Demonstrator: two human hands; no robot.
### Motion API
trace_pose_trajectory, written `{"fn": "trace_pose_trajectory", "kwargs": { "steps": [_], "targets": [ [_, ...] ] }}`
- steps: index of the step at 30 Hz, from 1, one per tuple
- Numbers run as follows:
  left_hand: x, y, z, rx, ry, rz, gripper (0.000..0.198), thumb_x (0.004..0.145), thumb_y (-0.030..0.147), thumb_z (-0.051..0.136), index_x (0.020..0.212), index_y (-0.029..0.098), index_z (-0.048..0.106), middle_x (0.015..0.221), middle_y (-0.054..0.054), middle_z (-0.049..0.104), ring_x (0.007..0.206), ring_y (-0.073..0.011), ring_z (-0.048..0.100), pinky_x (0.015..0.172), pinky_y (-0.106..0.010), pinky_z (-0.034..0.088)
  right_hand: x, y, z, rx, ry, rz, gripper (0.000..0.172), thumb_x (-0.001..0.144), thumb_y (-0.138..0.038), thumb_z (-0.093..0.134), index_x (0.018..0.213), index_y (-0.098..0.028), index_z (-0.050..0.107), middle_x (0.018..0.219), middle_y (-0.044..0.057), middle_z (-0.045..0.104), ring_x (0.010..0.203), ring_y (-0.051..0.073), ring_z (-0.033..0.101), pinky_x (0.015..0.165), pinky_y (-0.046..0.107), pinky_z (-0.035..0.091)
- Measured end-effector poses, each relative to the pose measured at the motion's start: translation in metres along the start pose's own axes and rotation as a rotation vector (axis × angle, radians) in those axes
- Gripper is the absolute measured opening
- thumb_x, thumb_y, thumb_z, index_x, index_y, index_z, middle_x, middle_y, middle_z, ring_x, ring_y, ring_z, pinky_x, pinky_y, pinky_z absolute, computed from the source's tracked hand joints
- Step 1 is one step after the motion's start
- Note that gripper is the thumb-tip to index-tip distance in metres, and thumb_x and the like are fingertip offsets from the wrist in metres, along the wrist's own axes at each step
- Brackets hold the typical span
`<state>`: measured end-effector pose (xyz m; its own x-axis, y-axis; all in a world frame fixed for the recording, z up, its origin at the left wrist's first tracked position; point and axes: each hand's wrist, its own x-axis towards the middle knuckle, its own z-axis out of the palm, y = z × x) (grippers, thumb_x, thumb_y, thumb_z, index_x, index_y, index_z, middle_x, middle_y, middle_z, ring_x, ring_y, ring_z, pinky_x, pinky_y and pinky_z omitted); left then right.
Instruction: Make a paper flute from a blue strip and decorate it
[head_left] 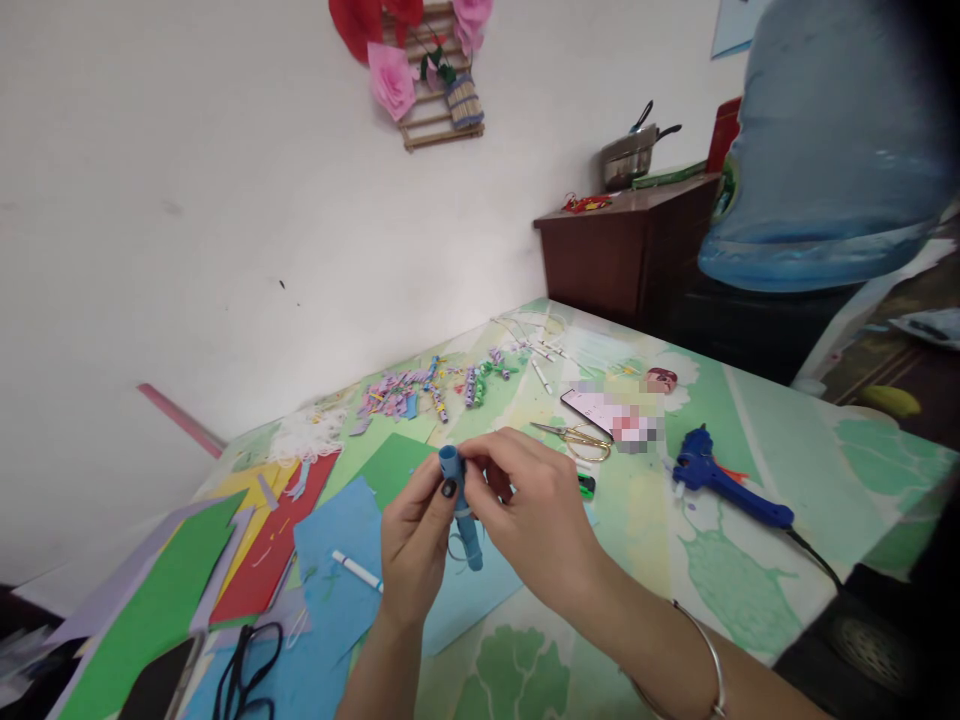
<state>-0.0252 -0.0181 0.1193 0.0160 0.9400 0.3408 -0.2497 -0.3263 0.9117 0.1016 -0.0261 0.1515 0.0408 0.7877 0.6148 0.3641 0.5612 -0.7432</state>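
Note:
Between my two hands, above the table, is a rolled blue paper tube (466, 530) with an open upper end and a pale band partway down. My left hand (416, 535) grips its left side, with the dark-nailed thumb across the front. The fingers of my right hand (529, 500) pinch the tube near its top from the right. A thin curl hangs beside the tube's lower part; I cannot tell whether it is attached. Beneath my hands lie light blue paper sheets (469, 610). A white stick-like pen (357, 571) rests on blue paper near my left wrist.
Gold-handled scissors (577, 440), a phone (589, 412) and a green cutter (586, 486) lie beyond my right hand. A blue glue gun (731, 490) with a cord is at right. Paper scraps (394, 395) lie at the back, coloured sheets (161, 600) and glasses (247, 670) at left.

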Motion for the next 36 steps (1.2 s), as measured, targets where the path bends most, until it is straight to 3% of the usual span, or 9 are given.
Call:
{"fn": "trace_pose_trajectory", "kwargs": {
  "steps": [7,16,24,32,36],
  "targets": [
    [0.0015,0.0015,0.0005,-0.071,0.039,-0.037,0.025,0.074,0.029,0.072,0.098,0.021,0.074,0.087,-0.006,0.069,0.074,-0.0174,0.065,0.060,-0.025,0.053,-0.0002,-0.0010,-0.0025,0.068,-0.012,0.019,0.019,0.083,-0.011,0.049,0.089,-0.018,0.065,0.080,0.002,0.066,0.068,0.012,0.059,0.062,0.023,0.045],
    [0.0004,0.0090,0.0037,-0.203,0.060,-0.113,0.034,0.078,0.024,0.068,0.112,0.018,0.065,0.078,-0.003,0.063,0.057,-0.0085,0.055,0.052,-0.018,0.046,0.0011,0.0012,-0.0048,0.172,0.042,-0.004,0.018,0.080,-0.007,0.051,0.084,-0.020,0.064,0.072,-0.001,0.063,0.063,0.010,0.056,0.059,0.022,0.044],
    [0.0012,0.0067,0.0050,-0.243,0.061,-0.108,0.029,0.072,0.026,0.074,0.099,0.020,0.066,0.077,-0.001,0.066,0.066,-0.0103,0.064,0.055,-0.014,0.050,-0.0055,0.0012,-0.0011,0.311,0.093,0.001,0.016,0.080,-0.007,0.056,0.082,-0.019,0.066,0.074,0.000,0.061,0.065,0.011,0.055,0.062,0.024,0.047],
    [-0.0018,0.0018,0.0035,-0.240,0.034,-0.142,0.025,0.075,0.026,0.071,0.098,0.019,0.063,0.072,0.000,0.061,0.058,-0.0088,0.060,0.047,-0.013,0.048,-0.0062,0.0031,0.0002,0.291,0.094,0.025,0.016,0.079,-0.006,0.055,0.082,-0.019,0.065,0.074,0.000,0.061,0.065,0.011,0.055,0.063,0.025,0.046],
    [-0.0021,0.0037,0.0039,-0.233,0.023,-0.157,0.030,0.071,0.027,0.075,0.097,0.022,0.061,0.079,0.000,0.063,0.062,-0.0096,0.062,0.050,-0.013,0.050,-0.0062,0.0035,0.0001,0.300,0.093,0.046,0.016,0.078,-0.006,0.055,0.080,-0.019,0.064,0.072,-0.001,0.059,0.063,0.011,0.055,0.061,0.026,0.046]
  ]
}}
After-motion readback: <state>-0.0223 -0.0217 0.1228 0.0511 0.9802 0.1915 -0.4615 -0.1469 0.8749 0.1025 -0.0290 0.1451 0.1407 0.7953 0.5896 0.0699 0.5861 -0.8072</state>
